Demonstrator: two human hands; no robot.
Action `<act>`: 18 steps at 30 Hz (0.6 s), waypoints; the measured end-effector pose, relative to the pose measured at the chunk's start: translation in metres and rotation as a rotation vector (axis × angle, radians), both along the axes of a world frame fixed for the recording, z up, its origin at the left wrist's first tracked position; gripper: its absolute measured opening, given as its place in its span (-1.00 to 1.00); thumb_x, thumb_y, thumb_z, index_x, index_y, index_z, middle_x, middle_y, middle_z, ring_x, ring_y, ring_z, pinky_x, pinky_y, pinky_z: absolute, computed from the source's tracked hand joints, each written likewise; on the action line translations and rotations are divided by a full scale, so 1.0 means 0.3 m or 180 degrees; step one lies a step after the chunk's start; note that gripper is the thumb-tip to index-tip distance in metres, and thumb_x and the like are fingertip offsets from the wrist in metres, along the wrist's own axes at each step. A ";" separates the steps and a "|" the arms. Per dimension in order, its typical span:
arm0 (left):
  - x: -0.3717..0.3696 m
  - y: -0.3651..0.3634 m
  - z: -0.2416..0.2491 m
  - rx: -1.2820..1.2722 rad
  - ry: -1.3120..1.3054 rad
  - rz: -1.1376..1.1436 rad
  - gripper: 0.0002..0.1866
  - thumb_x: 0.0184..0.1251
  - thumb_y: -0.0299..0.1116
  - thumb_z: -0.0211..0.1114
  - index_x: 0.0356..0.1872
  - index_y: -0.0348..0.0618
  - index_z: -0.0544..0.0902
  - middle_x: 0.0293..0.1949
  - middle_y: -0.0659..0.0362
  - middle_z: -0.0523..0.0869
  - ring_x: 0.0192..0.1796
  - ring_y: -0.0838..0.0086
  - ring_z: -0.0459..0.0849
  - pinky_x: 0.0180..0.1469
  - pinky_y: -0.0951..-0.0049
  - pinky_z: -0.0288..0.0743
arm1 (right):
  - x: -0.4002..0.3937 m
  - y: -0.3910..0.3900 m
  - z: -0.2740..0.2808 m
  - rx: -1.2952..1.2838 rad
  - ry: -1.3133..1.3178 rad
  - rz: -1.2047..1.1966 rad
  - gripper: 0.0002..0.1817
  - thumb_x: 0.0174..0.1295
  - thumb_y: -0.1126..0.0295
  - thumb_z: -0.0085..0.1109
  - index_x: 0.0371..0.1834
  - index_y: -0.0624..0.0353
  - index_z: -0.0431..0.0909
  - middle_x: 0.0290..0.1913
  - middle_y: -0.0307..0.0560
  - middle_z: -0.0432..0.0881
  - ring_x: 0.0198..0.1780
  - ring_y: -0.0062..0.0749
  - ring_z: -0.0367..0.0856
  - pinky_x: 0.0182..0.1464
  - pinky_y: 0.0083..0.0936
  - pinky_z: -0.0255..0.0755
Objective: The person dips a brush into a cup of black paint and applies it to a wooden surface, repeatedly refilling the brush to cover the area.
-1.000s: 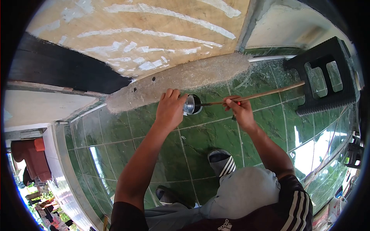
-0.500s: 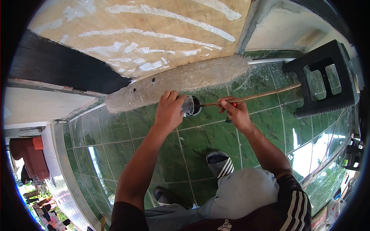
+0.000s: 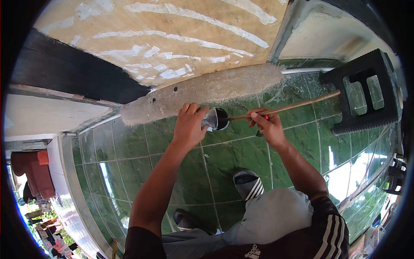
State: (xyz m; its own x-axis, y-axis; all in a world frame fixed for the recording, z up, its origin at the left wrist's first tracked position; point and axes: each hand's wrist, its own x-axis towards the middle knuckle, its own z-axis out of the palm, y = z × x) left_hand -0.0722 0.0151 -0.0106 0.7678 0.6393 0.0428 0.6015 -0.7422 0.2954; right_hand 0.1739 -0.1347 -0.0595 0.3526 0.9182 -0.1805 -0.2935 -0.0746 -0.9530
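Left hand (image 3: 188, 126) clamped round tin (image 3: 212, 118), right hand (image 3: 268, 125) at 3 o'clock pinching stick (image 3: 293, 105) — tin likely light, rigid, slick; grip its sidewall.

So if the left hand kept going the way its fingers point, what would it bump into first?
Probably the rough grey concrete curb just past the fingertips. The left hand already grips the small shiny metal can and points up toward it. Depth is hard to judge in this view.

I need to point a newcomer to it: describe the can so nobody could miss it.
Find the grey concrete curb along the green tiled floor. Just below its middle, the left hand tilts a small metal can, the only shiny thing there, with a wooden stick poking in.
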 end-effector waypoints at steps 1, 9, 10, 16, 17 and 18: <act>0.000 0.002 -0.007 -0.0021 -0.0046 0.0013 -0.38 -0.01 -0.39 0.65 0.19 -0.11 0.72 0.00 0.11 0.59 0.16 0.17 0.52 0.28 0.17 0.46 | 0.014 -0.002 -0.002 0.0015 -0.0105 -0.0050 -0.77 0.51 0.33 0.28 0.04 0.28 0.72 -0.22 -0.12 0.82 -0.30 -0.61 0.71 -0.39 -0.67 0.28; 0.023 -0.009 -0.009 -0.0171 -0.0440 0.0092 -0.37 -0.06 -0.43 0.67 0.17 -0.14 0.72 0.01 0.05 0.63 0.14 0.09 0.56 0.24 0.14 0.50 | 0.061 0.016 0.064 -0.0021 -0.0563 -0.0185 -0.77 0.52 0.39 0.27 0.00 0.39 0.71 -0.24 -0.04 0.78 -0.25 -0.51 0.68 -0.14 -0.52 0.57; 0.028 -0.015 -0.008 -0.0188 -0.0491 0.0102 -0.37 -0.06 -0.43 0.67 0.17 -0.15 0.72 0.00 0.05 0.63 0.13 0.09 0.56 0.24 0.13 0.51 | 0.072 0.015 0.078 0.0084 -0.0537 -0.0223 -0.77 0.52 0.39 0.27 -0.01 0.39 0.71 -0.25 -0.05 0.78 -0.26 -0.52 0.68 -0.15 -0.52 0.56; 0.130 -0.057 -0.009 -0.0418 -0.1201 0.0099 -0.38 -0.02 -0.41 0.65 0.17 -0.16 0.70 0.05 0.02 0.67 0.14 0.05 0.60 0.21 0.13 0.54 | 0.114 0.030 0.308 0.0057 -0.0976 0.0172 -0.78 0.51 0.37 0.29 -0.05 0.35 0.71 -0.29 -0.10 0.75 -0.28 -0.55 0.66 -0.15 -0.54 0.54; 0.155 -0.070 -0.016 -0.0453 -0.1353 0.0084 -0.39 -0.01 -0.41 0.65 0.17 -0.16 0.70 0.07 0.01 0.67 0.15 0.04 0.62 0.21 0.12 0.55 | 0.114 0.036 0.350 -0.0110 -0.1328 0.0310 -0.78 0.51 0.36 0.30 -0.05 0.34 0.70 -0.28 -0.09 0.75 -0.27 -0.51 0.66 -0.14 -0.51 0.55; 0.184 -0.087 -0.029 -0.0569 -0.1547 0.0090 -0.40 -0.01 -0.42 0.64 0.16 -0.17 0.69 0.08 0.00 0.68 0.15 0.03 0.63 0.21 0.12 0.55 | 0.117 0.045 0.372 -0.0276 -0.1679 0.0452 -0.78 0.50 0.35 0.31 -0.05 0.33 0.70 -0.26 -0.08 0.75 -0.26 -0.48 0.67 -0.13 -0.49 0.55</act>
State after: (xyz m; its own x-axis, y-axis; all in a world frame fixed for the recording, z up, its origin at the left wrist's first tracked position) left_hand -0.0169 -0.0110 -0.0192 0.6686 0.6895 0.2784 0.3825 -0.6400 0.6664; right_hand 0.2090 -0.1214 0.0522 0.2895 0.9529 -0.0901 0.2408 -0.1636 -0.9567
